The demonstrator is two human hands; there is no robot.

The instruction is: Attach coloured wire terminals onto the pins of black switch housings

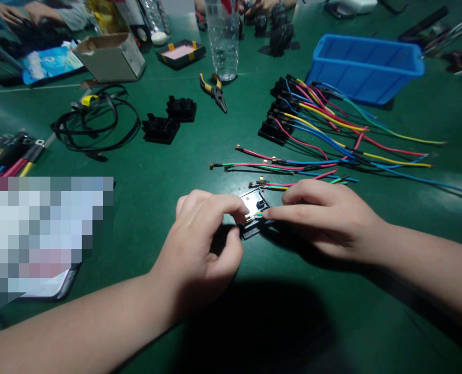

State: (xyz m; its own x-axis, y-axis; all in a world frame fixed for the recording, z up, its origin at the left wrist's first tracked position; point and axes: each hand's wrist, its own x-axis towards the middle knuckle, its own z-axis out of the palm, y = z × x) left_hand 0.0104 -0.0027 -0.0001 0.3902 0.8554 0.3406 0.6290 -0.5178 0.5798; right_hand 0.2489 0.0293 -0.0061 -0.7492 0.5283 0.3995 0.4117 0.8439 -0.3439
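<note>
A small black plastic housing (256, 228) with a shiny flat face (252, 200) lies on the green table between my hands. My left hand (205, 239) curls its index finger and thumb around the housing's left edge, pinching it beside a small brass-coloured terminal. From the right, my right hand (328, 221) presses its index fingertip on a short green wire (259, 213) at the housing; its thumb is hidden. Just beyond lie loose red, green and blue wires (289, 167) with metal terminals at their ends.
Wired black housings (275, 130) lie back right, before a blue bin (371, 67). Pliers (215, 92), two black housings (161, 129), a coiled cable (98, 122) and a plastic bottle (225, 47) stand or lie farther back. A blurred-out device is at left. Other people's hands show at the far edge.
</note>
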